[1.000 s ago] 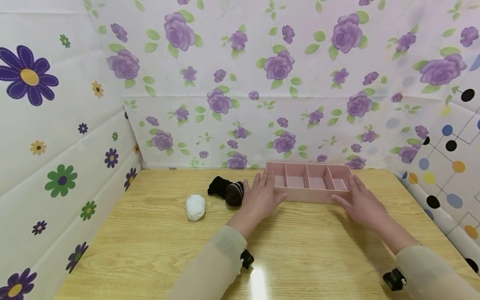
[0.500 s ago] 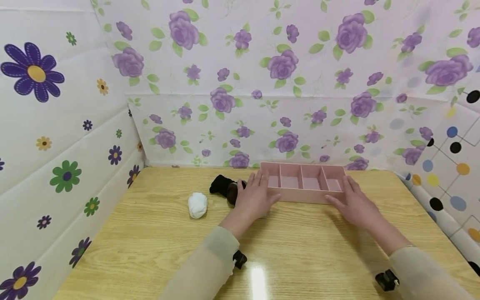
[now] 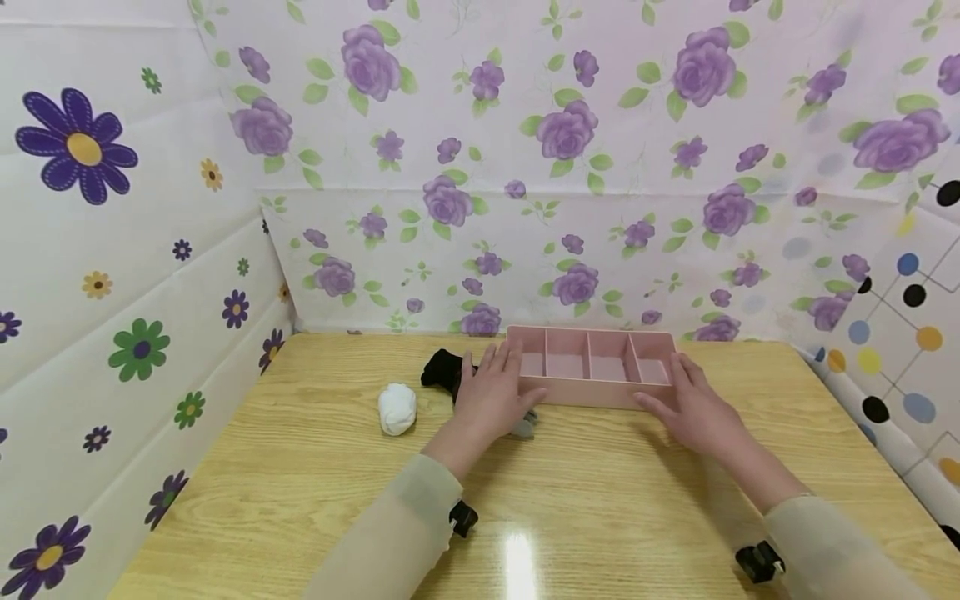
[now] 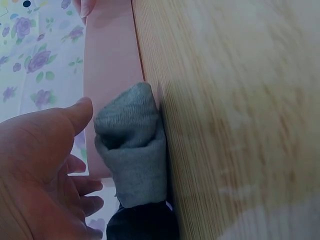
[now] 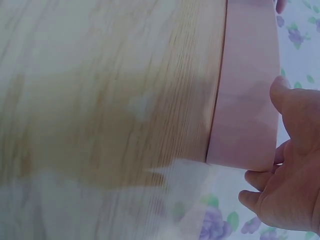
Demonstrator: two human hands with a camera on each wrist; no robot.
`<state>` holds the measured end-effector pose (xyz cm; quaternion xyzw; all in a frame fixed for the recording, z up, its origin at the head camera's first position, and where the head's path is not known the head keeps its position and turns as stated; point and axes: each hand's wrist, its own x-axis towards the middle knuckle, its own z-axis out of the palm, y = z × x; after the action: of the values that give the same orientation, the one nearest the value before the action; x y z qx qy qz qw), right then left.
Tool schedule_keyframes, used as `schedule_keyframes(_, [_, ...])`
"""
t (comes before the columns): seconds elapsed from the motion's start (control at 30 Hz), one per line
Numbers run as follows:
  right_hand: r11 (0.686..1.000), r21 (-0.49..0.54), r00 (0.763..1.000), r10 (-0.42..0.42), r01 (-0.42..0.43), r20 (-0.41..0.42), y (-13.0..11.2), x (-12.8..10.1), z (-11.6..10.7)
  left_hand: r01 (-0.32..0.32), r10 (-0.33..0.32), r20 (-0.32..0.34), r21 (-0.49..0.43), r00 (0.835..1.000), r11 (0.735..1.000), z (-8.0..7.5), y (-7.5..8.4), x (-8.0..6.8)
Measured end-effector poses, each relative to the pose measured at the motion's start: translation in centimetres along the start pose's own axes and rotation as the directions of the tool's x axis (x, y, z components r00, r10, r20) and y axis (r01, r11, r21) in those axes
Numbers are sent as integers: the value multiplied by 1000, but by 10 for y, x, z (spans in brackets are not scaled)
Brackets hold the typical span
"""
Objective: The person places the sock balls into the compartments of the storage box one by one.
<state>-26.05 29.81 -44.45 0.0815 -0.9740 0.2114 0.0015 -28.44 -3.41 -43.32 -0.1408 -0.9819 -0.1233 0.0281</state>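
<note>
A pink divided box (image 3: 592, 393) stands near the back of the table between both hands. My left hand (image 3: 487, 400) holds its left end, fingers along the side and thumb at the front. At the right end my right hand (image 3: 701, 414) grips the corner, its thumb over the front rim in the right wrist view. A grey rolled sock (image 4: 135, 160) lies just before the box's left end, partly behind my left hand in the head view. Left of that hand are a black sock (image 3: 441, 368) and a white rolled sock (image 3: 397, 408). The brown striped bundle is hidden by the left hand.
The wooden table (image 3: 600, 500) meets a flowered cloth wall (image 3: 420, 242) right behind the box. Further patterned cloths hang at the left and right sides. A small black device (image 3: 462, 518) is strapped at the left wrist, another (image 3: 760, 562) at the right.
Both hands have moved left together with the pink box. The left hand now covers the brown striped bundle, and the grey sock has come into sight beside its thumb.
</note>
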Motion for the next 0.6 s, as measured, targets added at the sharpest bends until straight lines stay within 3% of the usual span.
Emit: schedule_keyframes(0.6, [996, 72, 998, -55, 53, 13, -20, -1, 9, 24, -26, -36, -32, 999, 999, -10, -26, -9])
